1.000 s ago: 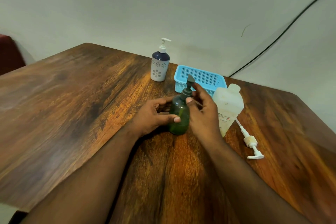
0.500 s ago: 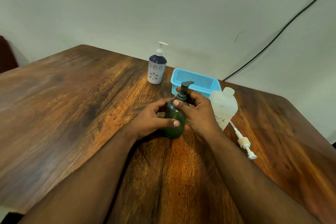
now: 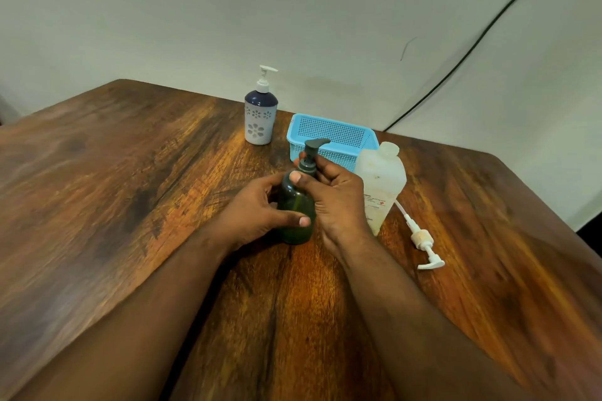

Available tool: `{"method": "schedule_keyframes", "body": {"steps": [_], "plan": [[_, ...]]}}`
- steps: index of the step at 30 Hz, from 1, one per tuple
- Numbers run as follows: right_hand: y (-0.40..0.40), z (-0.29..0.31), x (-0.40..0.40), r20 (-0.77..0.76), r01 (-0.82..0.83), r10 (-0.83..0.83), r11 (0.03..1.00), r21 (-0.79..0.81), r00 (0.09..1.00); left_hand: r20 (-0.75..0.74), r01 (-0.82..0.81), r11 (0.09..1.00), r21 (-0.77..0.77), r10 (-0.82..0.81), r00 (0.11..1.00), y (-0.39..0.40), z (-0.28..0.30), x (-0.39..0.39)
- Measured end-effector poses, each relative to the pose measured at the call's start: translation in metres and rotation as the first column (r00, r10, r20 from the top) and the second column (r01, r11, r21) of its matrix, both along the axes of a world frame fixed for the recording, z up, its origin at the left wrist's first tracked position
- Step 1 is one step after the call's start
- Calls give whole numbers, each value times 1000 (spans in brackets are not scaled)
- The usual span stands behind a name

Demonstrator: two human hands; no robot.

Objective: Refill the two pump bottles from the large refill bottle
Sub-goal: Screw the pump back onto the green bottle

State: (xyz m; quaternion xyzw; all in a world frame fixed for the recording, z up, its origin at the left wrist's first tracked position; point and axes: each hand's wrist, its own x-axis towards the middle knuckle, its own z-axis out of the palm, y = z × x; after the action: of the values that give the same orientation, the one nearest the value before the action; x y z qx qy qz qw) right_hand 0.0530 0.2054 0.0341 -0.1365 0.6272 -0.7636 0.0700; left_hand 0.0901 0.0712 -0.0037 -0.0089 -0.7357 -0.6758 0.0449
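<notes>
— So where did the green bottle (image 3: 297, 208) sit just then?

— Near the middle of the frame, upright on the table (image 3: 130, 189), its long axis straight up and down. The left hand (image 3: 257, 210) was wrapped round the body from the left, thumb across the front, holding it firm.

— And the other hand?

— The right hand (image 3: 335, 195) came in from the right, fingers and thumb curled tight about the collar of the dark pump (image 3: 311, 153), which stood directly above the left hand's grip. That was the relation that mattered: pump over body, both on one vertical line, so I judged a twist about that axis was the move in hand. Whether the collar was being loosened or tightened, I could not tell.

— Where was the refill bottle (image 3: 381, 182)?

— Just right of the right hand, standing with its neck open, nearer that hand than the left. Its white pump (image 3: 423, 241) lay flat on the table to the lower right, tube pointing back toward it.

— And the second pump bottle?

— The flowered bottle (image 3: 260, 117) stood well apart, up and left of centre, pump on, beside a blue basket (image 3: 332, 137).
</notes>
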Motion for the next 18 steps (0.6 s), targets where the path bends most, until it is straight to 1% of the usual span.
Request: {"method": "schedule_keyframes", "body": {"steps": [2,3,5,6,7,8,10,11,12,13,14,15,16,18], "plan": [[-3,-5,3,-38,57,-55,998,33,998,-23,-63,995,-71,61,998,4,1,1],[-4,-7,3,-72,90,-85,994,62,994,-36,-95,987,-130,91,995,7,3,3],[-8,-11,3,-138,148,-133,983,104,981,-74,-191,942,-275,177,981,13,4,5],[-10,-11,4,-159,166,-147,979,117,976,-101,-248,914,-321,227,969,17,5,8],[-12,-12,5,-172,183,-159,974,135,972,-127,-288,892,-348,260,957,21,5,10],[-12,-11,7,-182,196,-166,967,162,969,-136,-296,884,-362,264,955,23,6,13],[-11,-8,8,-222,217,-162,944,250,961,-62,-222,898,-380,215,975,19,10,16],[-9,-4,8,-256,215,-136,925,314,957,12,-148,895,-421,169,986,13,13,17],[-5,2,7,-284,203,-95,902,382,954,98,-50,865,-499,114,989,6,17,18],[-1,9,5,-303,190,-51,874,448,952,195,66,794,-604,68,978,-1,22,17],[2,17,3,-318,176,-6,842,511,948,284,170,700,-694,48,958,-6,26,14],[4,25,1,-335,175,26,812,556,942,350,246,610,-753,55,935,-8,30,10],[6,34,0,-359,184,45,796,577,932,390,291,554,-780,67,918,-8,33,4],[9,53,-2,-418,219,45,799,561,907,426,326,514,-794,87,901,-3,38,-12]]}}
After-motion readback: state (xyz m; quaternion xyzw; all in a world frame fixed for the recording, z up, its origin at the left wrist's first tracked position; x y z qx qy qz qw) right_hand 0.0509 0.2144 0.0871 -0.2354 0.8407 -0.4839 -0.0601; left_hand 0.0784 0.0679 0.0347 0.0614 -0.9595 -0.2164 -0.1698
